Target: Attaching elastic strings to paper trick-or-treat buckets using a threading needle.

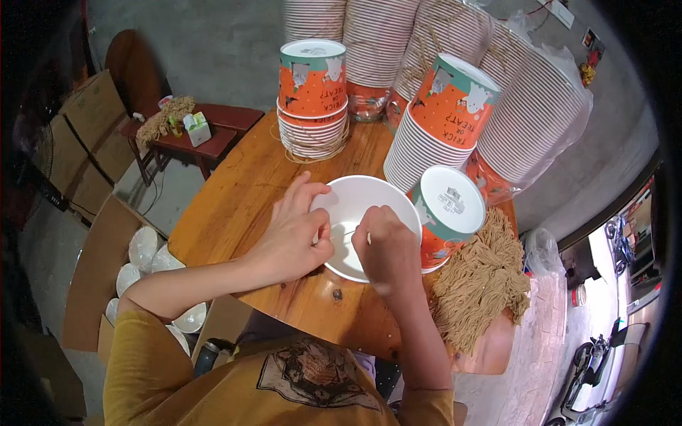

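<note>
A white paper bowl (362, 199) lies on the round wooden table (241, 192), its open mouth facing me. My left hand (295, 231) grips its left rim, fingers curled over the edge. My right hand (383, 245) is closed at the bowl's lower right, pinching a thin pale string or stick whose end pokes out across the bowl's inside. A heap of tan twine (479, 280) lies just right of my right hand.
Stacks of orange-and-teal printed paper bowls (312, 92) stand behind, one stack (444, 113) leaning, one bowl (447, 213) beside the white one. Tall white bowl stacks (540, 113) fill the back. A cardboard box with white bowls (142, 263) sits lower left; a small red table (206, 135) stands beyond.
</note>
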Demonstrator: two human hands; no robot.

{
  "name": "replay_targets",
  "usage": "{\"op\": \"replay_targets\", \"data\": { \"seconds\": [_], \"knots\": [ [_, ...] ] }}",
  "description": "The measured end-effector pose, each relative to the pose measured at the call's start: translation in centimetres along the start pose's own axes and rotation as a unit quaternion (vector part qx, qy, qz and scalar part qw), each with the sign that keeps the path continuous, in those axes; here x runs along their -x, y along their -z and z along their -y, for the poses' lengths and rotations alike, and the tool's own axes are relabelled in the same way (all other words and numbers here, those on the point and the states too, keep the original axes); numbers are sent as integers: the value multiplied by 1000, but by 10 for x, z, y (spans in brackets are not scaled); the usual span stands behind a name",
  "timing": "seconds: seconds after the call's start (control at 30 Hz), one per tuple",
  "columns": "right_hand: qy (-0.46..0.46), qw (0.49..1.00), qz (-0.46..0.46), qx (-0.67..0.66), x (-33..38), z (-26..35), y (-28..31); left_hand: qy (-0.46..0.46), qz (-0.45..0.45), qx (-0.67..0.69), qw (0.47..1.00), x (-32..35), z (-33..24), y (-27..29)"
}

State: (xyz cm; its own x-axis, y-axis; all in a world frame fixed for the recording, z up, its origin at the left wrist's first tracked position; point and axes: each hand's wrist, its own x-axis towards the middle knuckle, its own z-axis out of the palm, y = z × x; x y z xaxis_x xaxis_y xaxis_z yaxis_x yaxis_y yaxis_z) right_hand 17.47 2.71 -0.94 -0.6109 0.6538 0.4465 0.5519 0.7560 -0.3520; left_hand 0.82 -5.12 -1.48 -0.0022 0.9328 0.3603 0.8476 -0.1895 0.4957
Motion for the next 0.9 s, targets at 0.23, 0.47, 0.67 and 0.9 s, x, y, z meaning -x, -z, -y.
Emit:
{"op": "replay_targets", "data": {
  "seconds": [0.23,0.47,0.67,0.9],
  "knots": [
    [11,997,-28,68,-1,4,-3,97,88,58,990,1,-5,26],
    [32,996,-38,78,-1,7,-8,221,269,97,932,-25,-5,41],
    [63,997,-25,31,-2,4,-17,162,266,-50,949,-31,2,41],
    [53,997,-18,-54,-15,-1,-11,158,240,-99,953,-48,13,39]
  ]
}}
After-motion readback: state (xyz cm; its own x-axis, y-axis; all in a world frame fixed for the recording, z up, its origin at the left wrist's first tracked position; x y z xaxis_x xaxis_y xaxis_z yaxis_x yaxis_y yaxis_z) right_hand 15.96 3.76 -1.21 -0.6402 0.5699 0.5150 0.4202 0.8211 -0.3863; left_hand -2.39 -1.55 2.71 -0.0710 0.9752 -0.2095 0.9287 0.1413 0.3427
